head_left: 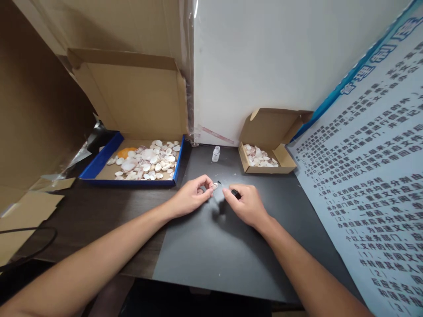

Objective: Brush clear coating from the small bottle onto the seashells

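"Shell [214, 186] first, in the head view: where is it?"

"Pinched between the fingertips of the person's left hand [195, 193], raised over the dark grey mat [211, 253], roughly midway between the two boxes. It is small and pale, with some darker tint."

"And how is the left hand closed?"

"Thumb and forefinger meet on the shell; the other fingers curl in behind them."

"What about the right hand [243, 200]?"

"It grips a black tool [235, 193], the fingers wrapped round it and the thumb pointing toward the shell. Most of the tool is covered by the hand or blurred, so whether it touches the shell cannot be told."

"What stands beyond the hands?"

"A small clear bottle [216, 154] with a pale label, upright on the mat, near the white panel [247, 66] at the back."

"And the boxes?"

"On the left, a blue-walled box [128, 181] sits on the brown tabletop [112, 211] with its cardboard lid [132, 94] up. It holds a heap of pale shells [150, 160] and an orange piece [127, 152] toward the back. On the right, a smaller cardboard box [269, 170], also lidded and open, holds more whitish and pinkish shells."

"Anything at the edges?"

"A printed poster [363, 176] leans along the right side; at the left lie flat cardboard pieces [36, 209] and a black cable [54, 240]."
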The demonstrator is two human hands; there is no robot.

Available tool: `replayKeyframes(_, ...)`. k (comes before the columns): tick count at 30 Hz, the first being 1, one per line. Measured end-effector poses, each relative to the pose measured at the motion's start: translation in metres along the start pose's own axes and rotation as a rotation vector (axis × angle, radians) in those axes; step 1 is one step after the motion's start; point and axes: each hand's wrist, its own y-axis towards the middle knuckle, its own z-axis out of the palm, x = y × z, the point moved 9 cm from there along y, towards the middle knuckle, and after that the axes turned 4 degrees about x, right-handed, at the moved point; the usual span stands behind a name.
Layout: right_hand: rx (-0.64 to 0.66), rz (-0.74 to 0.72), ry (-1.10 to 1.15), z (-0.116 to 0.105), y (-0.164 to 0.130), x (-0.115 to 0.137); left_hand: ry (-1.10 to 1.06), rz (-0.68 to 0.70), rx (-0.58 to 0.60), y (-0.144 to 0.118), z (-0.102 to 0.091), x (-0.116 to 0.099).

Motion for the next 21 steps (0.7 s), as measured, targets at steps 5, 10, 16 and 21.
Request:
replayKeyframes(5, 0.067, -0.018, 0.033, 0.006, 0.000, 0.002, -0.007, 0.027, 0.005, 0.001, 0.001, 0.001)
replayKeyframes(10, -0.004, 0.051, -0.015, -0.001, 0.000, -0.004, 0.033, 0.038, -0.015, 0.000, -0.001, 0.002)
replayKeyframes(16, 0.012, -0.007, 0.015, 0.002, 0.000, 0.002, 0.155, 0.073, -0.016, -0.003, -0.001, -0.005)
replayKeyframes(21, -0.036, -0.001, -0.005, -0.005, -0.001, 0.003, 0.194, 0.092, -0.023, -0.005, 0.000, -0.011)
